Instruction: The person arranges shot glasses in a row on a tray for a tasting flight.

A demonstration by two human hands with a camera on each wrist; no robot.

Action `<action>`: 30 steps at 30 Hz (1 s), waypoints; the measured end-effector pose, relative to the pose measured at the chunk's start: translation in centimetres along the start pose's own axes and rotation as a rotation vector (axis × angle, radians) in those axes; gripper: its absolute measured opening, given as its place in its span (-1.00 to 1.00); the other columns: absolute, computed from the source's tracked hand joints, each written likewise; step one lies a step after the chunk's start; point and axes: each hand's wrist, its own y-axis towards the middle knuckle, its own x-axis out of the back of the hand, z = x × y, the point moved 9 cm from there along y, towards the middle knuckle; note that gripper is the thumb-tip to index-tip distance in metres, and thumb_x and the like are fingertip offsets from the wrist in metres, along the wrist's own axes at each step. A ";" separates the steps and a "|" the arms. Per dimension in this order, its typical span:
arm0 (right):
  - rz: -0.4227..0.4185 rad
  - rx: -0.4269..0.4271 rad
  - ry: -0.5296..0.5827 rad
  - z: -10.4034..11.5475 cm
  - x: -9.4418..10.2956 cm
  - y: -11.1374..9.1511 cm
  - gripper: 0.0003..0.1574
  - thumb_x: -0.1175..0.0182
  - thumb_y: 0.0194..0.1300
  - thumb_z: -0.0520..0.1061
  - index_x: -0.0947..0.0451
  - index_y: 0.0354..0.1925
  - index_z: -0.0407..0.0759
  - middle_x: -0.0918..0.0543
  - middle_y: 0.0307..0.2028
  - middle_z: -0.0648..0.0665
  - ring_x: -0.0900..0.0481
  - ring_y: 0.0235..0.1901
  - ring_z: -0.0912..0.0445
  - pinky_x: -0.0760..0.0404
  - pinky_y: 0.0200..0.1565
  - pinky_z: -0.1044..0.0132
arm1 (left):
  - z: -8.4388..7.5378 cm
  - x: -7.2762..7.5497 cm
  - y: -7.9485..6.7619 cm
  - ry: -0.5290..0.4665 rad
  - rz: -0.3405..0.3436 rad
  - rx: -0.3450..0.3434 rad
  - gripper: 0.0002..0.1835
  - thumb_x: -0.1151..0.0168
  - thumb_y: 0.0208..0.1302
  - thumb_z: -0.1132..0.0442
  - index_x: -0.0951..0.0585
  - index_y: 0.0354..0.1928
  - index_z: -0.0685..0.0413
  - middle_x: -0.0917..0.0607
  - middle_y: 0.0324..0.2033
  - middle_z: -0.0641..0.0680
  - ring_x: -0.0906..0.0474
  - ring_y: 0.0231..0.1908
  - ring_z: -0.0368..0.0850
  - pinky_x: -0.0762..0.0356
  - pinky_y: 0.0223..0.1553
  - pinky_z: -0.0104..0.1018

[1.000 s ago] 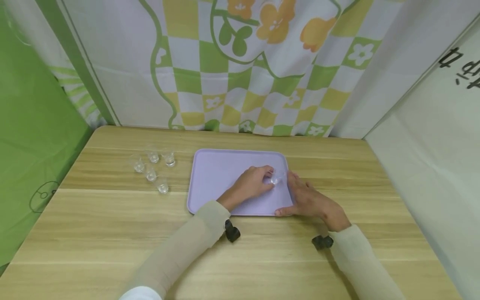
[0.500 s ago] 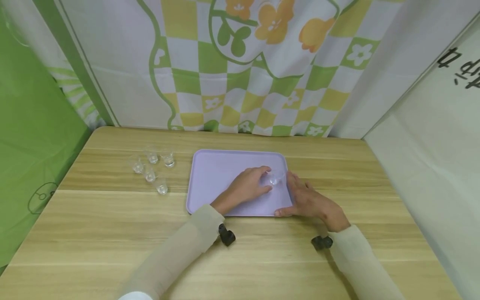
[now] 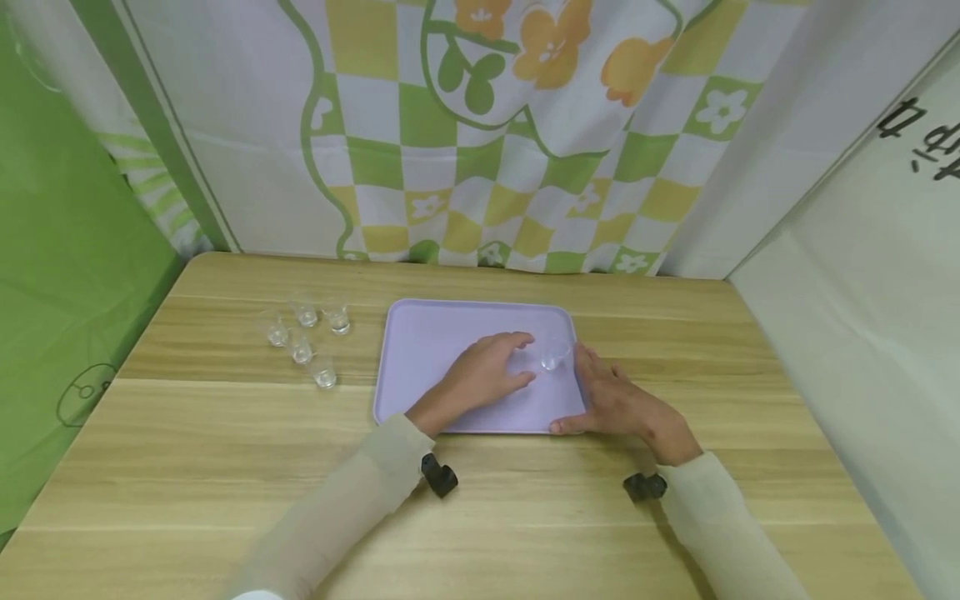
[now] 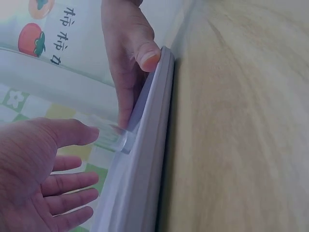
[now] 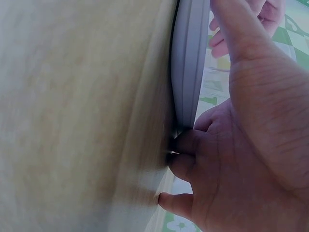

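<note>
On the right part of a lilac tray stands a small clear glass, upright close to the right rim. My left hand is just left of it, thumb and fingers spread, with a gap between fingertips and glass. The left wrist view shows the same glass beyond the thumb, the other fingers apart and holding nothing. My right hand grips the tray's near right corner, thumb on the front rim and fingers along the right side. Up close in the right wrist view, several fingers bend against the tray's edge.
Several more clear small glasses stand grouped on the wooden table, left of the tray. A patterned curtain hangs behind the table's far edge. White fabric borders the right side, green fabric the left.
My left hand has let go of the small glass and drawn back to the left, its fingers spreading. Glass and tray stay in place. My right hand has not moved.
</note>
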 end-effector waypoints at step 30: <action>0.014 -0.012 0.011 0.1 0.0 -0.2 0.72 -0.40 0.15 0.48 0.43 0.54 -0.55 0.25 0.56 -0.54 0.28 0.55 -0.37 0.16 0.41 -0.46 | 1.5 5.8 -5.9 -0.017 -0.167 -0.056 -0.49 -0.42 0.34 0.10 -0.60 0.27 0.09 -0.64 0.23 0.05 -0.50 0.29 0.00 -0.43 0.33 -0.10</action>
